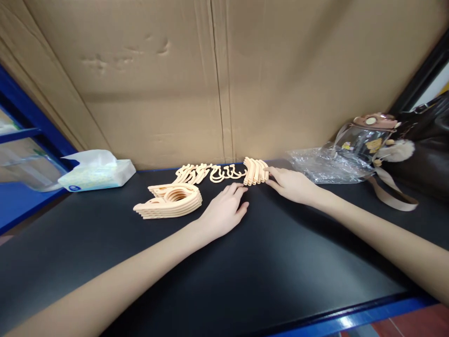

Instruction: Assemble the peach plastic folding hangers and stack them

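Bearings by clock face, 12 o'clock pointing away from the person.

Tissue pack [101, 175]: toward 10 o'clock on the black desk [280, 267], one sheet standing out of it.

Stack of cream frames [171, 201]: several, nested flat, at about 9 o'clock from the left hand, near it but apart.

Cluster of cream arms [192, 173]: slanted, lying at about 10 o'clock from the left hand, close to the cardboard [157, 117].

Cream hooks [218, 177]: a loose line, at about 11 o'clock from the left fingers.

Left hand [226, 210]: palm down, fingers extended close together, thumb spread away, nothing gripped. Fingertips point to about 1 o'clock, next to the near left corner of the row; contact cannot be told.

Row of curved cream pieces [255, 171]: side by side, the row running from 9 to 3 o'clock, each piece's long axis bending from about 11 to 5 o'clock. Located between the two hands.

Right hand [291, 184]: the nearer one, touching the row's right end; the row lies at 9 o'clock from its fingers. Forefinger and thumb parted, forefinger farther; whether they pinch the end piece cannot be told.

Clear plastic bag [326, 166]: at about 2 o'clock from the right hand, crumpled.

Bottle [366, 140]: beyond the bag, strap [396, 192] trailing on the desk.
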`<state>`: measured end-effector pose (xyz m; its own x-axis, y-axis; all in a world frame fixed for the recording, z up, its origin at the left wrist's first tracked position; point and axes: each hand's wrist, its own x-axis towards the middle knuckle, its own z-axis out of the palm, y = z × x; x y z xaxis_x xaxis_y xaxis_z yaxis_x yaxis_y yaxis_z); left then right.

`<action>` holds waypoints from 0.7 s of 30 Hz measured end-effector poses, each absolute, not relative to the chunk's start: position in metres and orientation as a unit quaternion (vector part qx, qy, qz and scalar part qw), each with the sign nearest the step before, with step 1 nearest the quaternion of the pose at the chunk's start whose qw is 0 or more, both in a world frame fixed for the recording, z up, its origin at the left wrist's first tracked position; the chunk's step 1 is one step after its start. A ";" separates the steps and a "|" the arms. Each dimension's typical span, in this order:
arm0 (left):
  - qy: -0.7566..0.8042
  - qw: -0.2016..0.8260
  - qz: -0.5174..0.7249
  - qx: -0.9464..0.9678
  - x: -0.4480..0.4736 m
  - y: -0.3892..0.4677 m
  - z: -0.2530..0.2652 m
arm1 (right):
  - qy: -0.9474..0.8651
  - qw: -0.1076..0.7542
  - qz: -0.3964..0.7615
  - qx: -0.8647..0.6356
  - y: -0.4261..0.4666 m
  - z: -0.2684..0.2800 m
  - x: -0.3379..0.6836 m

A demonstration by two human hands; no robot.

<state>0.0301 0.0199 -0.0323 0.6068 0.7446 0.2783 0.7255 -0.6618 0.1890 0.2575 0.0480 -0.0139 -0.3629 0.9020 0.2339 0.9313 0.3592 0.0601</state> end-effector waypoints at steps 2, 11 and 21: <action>0.410 0.036 0.149 0.899 0.019 0.013 -0.032 | -0.807 0.081 -0.106 -0.575 0.045 -0.013 0.255; 0.415 0.049 0.106 0.903 -0.008 0.000 -0.029 | -0.912 0.171 -0.036 -0.370 0.012 -0.018 0.221; 0.436 0.027 0.097 0.894 -0.009 -0.002 -0.033 | -0.923 0.111 0.033 -0.367 0.013 -0.032 0.221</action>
